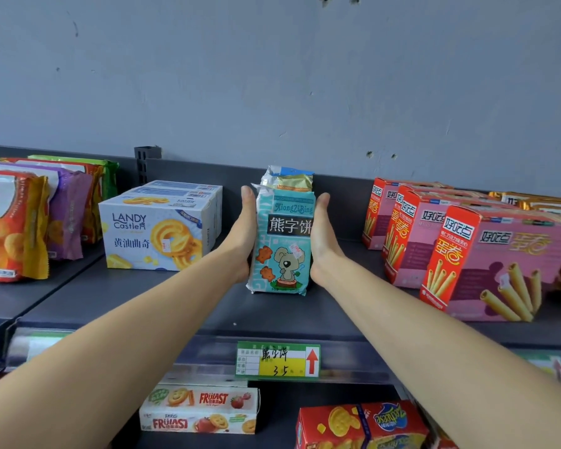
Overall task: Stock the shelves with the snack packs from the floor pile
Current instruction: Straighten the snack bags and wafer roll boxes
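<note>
Grey wall behind, dark shelf (162,296) below, and the teal bear-biscuit pack (284,251) is stood upright, sandwiched between the left hand (245,234) and the right hand (323,238). Both hands are held flat, fingers straight, palms pressed to its sides, nothing curled round it. Even pressure from both sides is called for, so the pack is squared up above its price tag (277,359).
</note>
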`<state>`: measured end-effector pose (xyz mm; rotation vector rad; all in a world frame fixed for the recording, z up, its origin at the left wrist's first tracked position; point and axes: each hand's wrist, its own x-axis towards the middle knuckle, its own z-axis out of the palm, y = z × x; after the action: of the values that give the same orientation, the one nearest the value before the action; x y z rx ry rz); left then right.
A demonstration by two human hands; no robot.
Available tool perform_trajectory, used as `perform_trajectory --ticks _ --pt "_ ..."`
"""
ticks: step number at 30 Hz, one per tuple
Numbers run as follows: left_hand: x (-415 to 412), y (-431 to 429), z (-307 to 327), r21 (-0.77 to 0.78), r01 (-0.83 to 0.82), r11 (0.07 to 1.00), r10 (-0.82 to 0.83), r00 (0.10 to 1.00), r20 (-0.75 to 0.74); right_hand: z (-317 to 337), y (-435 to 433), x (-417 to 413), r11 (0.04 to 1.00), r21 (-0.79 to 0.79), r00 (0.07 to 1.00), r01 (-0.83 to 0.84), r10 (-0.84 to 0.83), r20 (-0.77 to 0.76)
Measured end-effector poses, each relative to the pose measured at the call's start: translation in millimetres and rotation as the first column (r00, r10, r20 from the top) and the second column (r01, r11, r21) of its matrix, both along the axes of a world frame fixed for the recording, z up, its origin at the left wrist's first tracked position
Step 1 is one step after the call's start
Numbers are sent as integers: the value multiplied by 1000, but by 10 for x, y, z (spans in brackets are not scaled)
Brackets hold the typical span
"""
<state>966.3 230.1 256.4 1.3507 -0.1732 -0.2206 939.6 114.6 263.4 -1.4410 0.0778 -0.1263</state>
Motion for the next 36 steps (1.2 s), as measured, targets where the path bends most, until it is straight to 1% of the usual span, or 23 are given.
perform_trajectory --ticks 3,6,9,11,14,16,17,19,21,23,25,26,28,30,33,35,36 --pt "-23 15 124 60 -141 988 135 987 90 110 -60 -99 989 -132 997 69 -63 52" --pt "-52 7 341 148 -273 951 240 948 208 301 -121 -247 964 -208 977 167 -133 167" --pt "-80 -14 586 241 -427 872 314 864 394 543 -193 -405 939 -255 946 233 -158 283" --pt "-137 -68 745 249 -506 826 322 785 529 686 -303 -538 916 -262 906 305 -195 375" --pt "-295 -304 942 250 -574 780 276 674 686 856 -615 -730 877 -223 815 425 -263 515" --pt "-434 -560 1015 249 -569 784 221 630 745 941 -883 -865 845 -184 754 503 -324 571" --pt "-501 -706 1022 256 -551 794 188 623 759 970 -1032 -924 826 -166 727 539 -357 586" --pt "-606 -1001 975 298 -502 812 131 654 745 989 -1338 -1039 782 -143 678 606 -415 606" --pt "-672 -1297 892 335 -443 832 89 702 706 954 -1656 -1131 744 -138 649 653 -457 609" --pt "-755 -1559 768 380 -375 845 45 760 648 866 -1982 -1193 717 -132 637 684 -499 588" --pt "-816 -1769 616 411 -299 861 20 828 561 747 -2300 -1215 704 -146 650 695 -529 546" --pt "-855 -1855 541 415 -255 873 16 867 499 676 -2445 -1209 709 -156 670 688 -539 510" --pt "-907 -2013 405 395 -169 903 4 923 384 504 -2694 -1188 746 -178 740 642 -541 401" --pt "-906 -2143 273 313 -146 938 34 941 337 306 -2839 -1157 821 -161 825 548 -499 264" --pt "-961 -2250 151 226 -119 967 66 971 229 20 -2948 -1074 925 2 923 381 -380 53" --pt "-913 -2280 83 191 -112 975 65 970 235 -63 -2956 -1030 960 81 963 268 -269 5" --pt "-914 -2284 77 152 -94 984 60 975 215 -75 -2941 -1008 968 94 972 235 -236 0"
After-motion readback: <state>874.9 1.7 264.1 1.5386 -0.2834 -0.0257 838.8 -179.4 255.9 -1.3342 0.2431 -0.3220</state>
